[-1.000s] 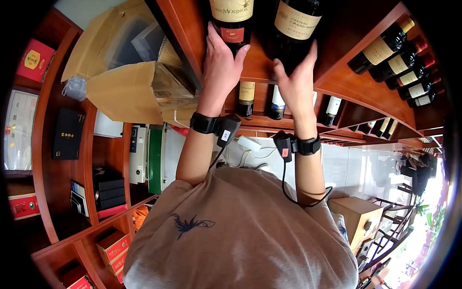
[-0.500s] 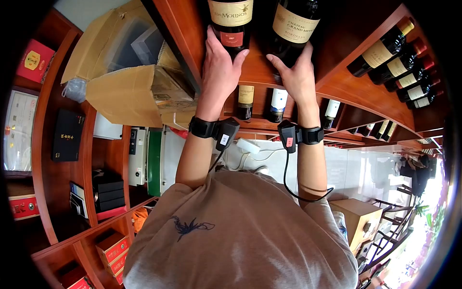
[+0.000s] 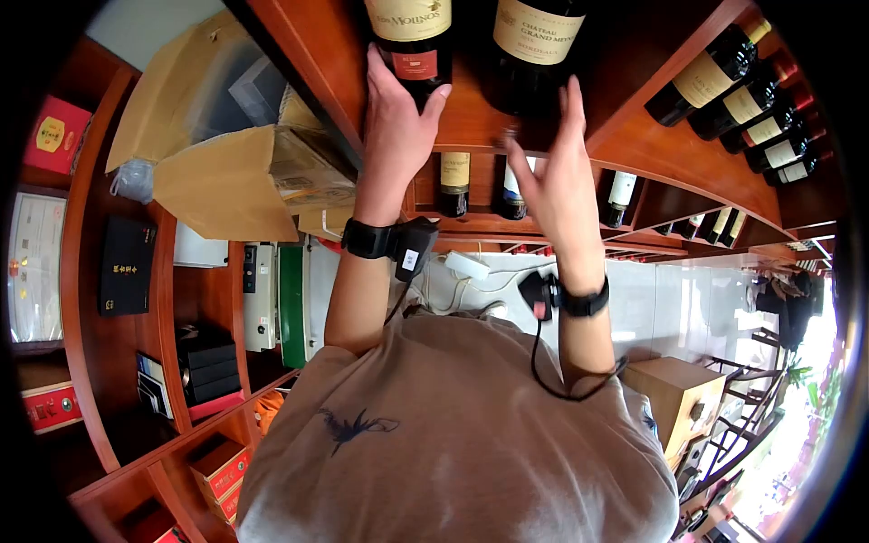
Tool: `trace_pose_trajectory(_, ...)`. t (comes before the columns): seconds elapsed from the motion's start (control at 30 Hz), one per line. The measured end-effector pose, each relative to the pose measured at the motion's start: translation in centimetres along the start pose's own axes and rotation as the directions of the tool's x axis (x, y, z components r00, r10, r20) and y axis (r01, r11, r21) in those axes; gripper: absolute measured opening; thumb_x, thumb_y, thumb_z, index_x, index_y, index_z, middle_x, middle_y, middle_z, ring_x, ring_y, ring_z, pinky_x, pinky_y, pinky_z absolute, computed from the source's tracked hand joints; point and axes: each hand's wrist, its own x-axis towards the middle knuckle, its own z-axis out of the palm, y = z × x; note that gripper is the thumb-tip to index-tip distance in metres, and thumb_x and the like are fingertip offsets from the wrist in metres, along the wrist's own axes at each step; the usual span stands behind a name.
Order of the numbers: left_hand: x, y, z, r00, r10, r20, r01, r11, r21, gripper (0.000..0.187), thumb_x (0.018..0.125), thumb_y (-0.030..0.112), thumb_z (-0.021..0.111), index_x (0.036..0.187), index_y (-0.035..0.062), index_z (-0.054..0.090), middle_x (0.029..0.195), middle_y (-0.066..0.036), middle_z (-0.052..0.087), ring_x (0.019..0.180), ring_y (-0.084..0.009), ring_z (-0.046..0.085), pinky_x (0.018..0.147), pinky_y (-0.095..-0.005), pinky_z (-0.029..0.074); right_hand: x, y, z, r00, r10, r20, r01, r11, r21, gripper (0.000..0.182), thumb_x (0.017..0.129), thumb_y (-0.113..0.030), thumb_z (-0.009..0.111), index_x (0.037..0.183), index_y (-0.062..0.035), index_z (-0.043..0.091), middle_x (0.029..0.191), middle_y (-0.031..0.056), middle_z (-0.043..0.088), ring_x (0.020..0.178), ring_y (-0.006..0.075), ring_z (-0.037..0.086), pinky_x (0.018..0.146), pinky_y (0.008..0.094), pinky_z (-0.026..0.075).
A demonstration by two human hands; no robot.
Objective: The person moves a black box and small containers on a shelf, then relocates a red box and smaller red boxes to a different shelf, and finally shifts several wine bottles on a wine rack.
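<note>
My left hand (image 3: 398, 131) grips the lower part of a dark wine bottle (image 3: 409, 23), with a cream "Los Molinos" label above a small red one. To its right stands a second dark wine bottle (image 3: 536, 34), with a cream "Château Grand Mey…" Bordeaux label. Just below that bottle, my right hand (image 3: 563, 176) is open, its thumb and fingers apart and nothing between them. Both bottles are on a reddish wooden shelf (image 3: 466, 122), their tops cut off by the frame edge. A black strap with a small box is on each wrist.
Several wine bottles (image 3: 715, 77) lean in a row on the right shelf. More bottles (image 3: 455, 185) stand on a level below. An open cardboard box (image 3: 217, 181) is at the left, beside shelving with a black box (image 3: 127, 265). A white power strip (image 3: 467, 265) with cables lies on the floor.
My right hand has let go of the Bordeaux bottle and drawn back toward me, its fingers spreading. My left hand stays on the Los Molinos bottle. The view has shifted slightly.
</note>
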Motion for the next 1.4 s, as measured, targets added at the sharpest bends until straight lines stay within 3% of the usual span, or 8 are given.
trace_pose_trajectory(0.1,0.0,0.3,-0.2,0.999,-0.039,0.035,0.04,0.999,-0.03,0.1,0.093,0.023,0.079,0.16,-0.0047,0.01,0.155,-0.032,0.039,0.137,-0.0456,0.05,0.114,-0.0483,0.043,-4.6,1.7,-3.2,0.998,-0.05,-0.048,0.054,0.996,0.078,0.072,0.092,-0.002,0.071,0.155,0.0044,0.036,0.142,0.0285,0.059,0.13,0.0385,0.062,0.106,0.0431,0.052)
trace_pose_trajectory(0.3,0.2,0.1,0.1,1.0,-0.003,0.03,0.003,1.0,-0.019,0.098,0.092,0.023,0.079,0.158,-0.0062,0.012,0.148,-0.031,0.046,0.132,-0.0426,0.055,0.111,-0.0463,0.045,-12.4,19.3,-7.4,0.892,0.415,-0.18,-0.408,0.91,0.076,0.044,0.097,0.0,0.065,0.139,0.0,0.053,0.122,0.0178,0.071,0.109,0.0234,0.07,0.092,0.0356,0.057)
trace_pose_trajectory(0.43,0.1,-0.2,0.3,1.0,0.019,0.021,-0.019,1.0,-0.01,0.1,0.09,0.024,0.081,0.157,-0.0089,0.014,0.147,-0.031,0.046,0.132,-0.0419,0.053,0.112,-0.0455,0.043,-16.7,30.6,-6.7,0.765,0.581,-0.279,-0.613,0.79,-0.036,0.044,0.093,-0.002,0.069,0.135,0.0007,0.055,0.123,0.0186,0.07,0.11,0.0279,0.07,0.095,0.0392,0.056)
trace_pose_trajectory(0.63,0.7,-0.6,1.2,0.998,0.029,-0.056,-0.028,0.999,0.015,0.097,0.085,0.027,0.088,0.152,-0.0054,0.026,0.137,-0.024,0.056,0.123,-0.0323,0.059,0.106,-0.0407,0.046,-19.9,41.8,-4.8,0.828,0.506,-0.241,-0.561,0.749,-0.352,0.079,0.083,-0.024,0.086,0.145,0.0057,0.045,0.138,0.031,0.054,0.129,0.0456,0.053,0.11,0.0475,0.045)
trace_pose_trajectory(0.9,0.4,-1.3,0.9,1.0,0.021,0.0,-0.021,1.0,-0.005,0.096,0.088,0.03,0.085,0.151,-0.0069,0.024,0.132,-0.028,0.059,0.12,-0.039,0.062,0.103,-0.0434,0.048,-19.6,44.1,-5.6,0.797,0.604,0.014,-0.565,0.753,-0.337,0.087,0.08,-0.024,0.088,0.147,0.0032,0.039,0.132,0.0326,0.058,0.123,0.0497,0.057,0.105,0.0513,0.049)
trace_pose_trajectory(1.07,0.6,-2.1,1.1,0.998,0.067,-0.013,-0.068,0.996,-0.066,0.083,0.087,0.028,0.087,0.142,-0.0042,0.035,0.126,-0.02,0.066,0.112,-0.0319,0.067,0.098,-0.0392,0.052,-19.2,43.6,-5.6,0.743,0.667,0.051,-0.636,0.728,-0.254,0.079,0.083,-0.027,0.087,0.141,0.0024,0.042,0.126,0.0313,0.066,0.118,0.0471,0.064,0.098,0.0498,0.053)
trace_pose_trajectory(1.1,0.7,-1.9,0.9,0.998,0.047,0.04,-0.044,0.997,-0.067,0.071,0.091,0.012,0.083,0.139,-0.0036,0.034,0.133,-0.015,0.059,0.119,-0.0196,0.061,0.104,-0.0332,0.049,-19.1,43.5,-5.8,0.744,0.665,0.06,-0.63,0.729,-0.266,0.077,0.083,-0.026,0.087,0.14,0.0023,0.042,0.125,0.031,0.067,0.118,0.0464,0.065,0.098,0.0495,0.053)
trace_pose_trajectory(1.4,1.0,-3.1,0.5,0.998,0.0,0.064,0.009,0.991,-0.131,0.068,0.092,0.016,0.084,0.137,-0.0041,0.037,0.135,-0.016,0.059,0.123,-0.0212,0.06,0.108,-0.0343,0.048,-19.1,43.5,-6.0,0.754,0.656,0.041,-0.611,0.722,-0.325,0.073,0.082,-0.03,0.09,0.134,0.0,0.049,0.12,0.0274,0.071,0.114,0.043,0.069,0.095,0.0473,0.055)
